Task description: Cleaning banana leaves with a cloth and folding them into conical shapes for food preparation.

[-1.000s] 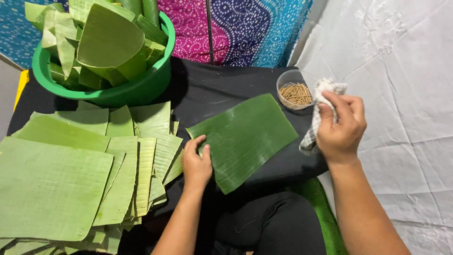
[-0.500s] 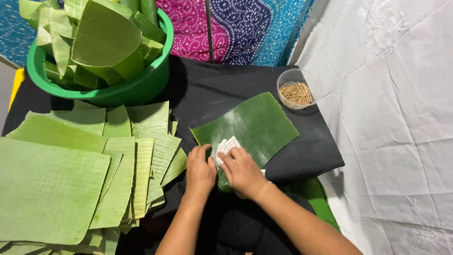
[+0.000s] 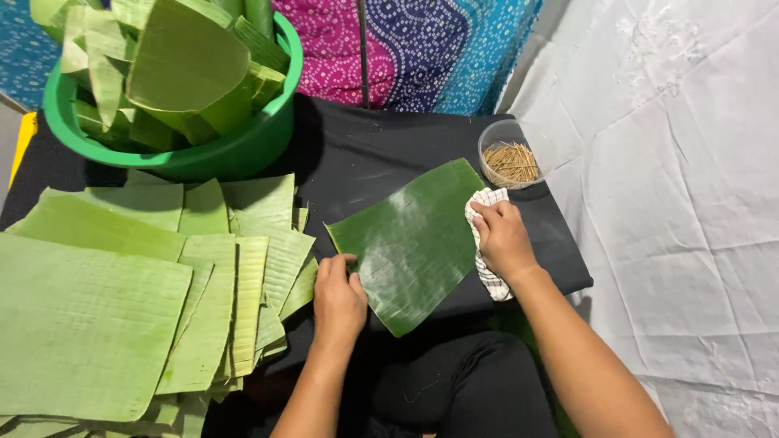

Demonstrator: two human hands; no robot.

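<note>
A banana leaf piece (image 3: 410, 243) is laid flat near the front edge of the black bench (image 3: 357, 154). Its left edge is pinned by the left hand (image 3: 338, 296), fingers spread flat. A checked cloth (image 3: 484, 243) is gripped in the right hand (image 3: 505, 239) at the leaf's right edge.

The left hand (image 3: 338, 298) presses flat on the near edge of a banana leaf (image 3: 410, 243) on the black table (image 3: 357, 154) — the right hand (image 3: 503, 238) grips a checked cloth (image 3: 485, 268) at the leaf's right edge. A leaf stack (image 3: 122, 308) lies left.
</note>
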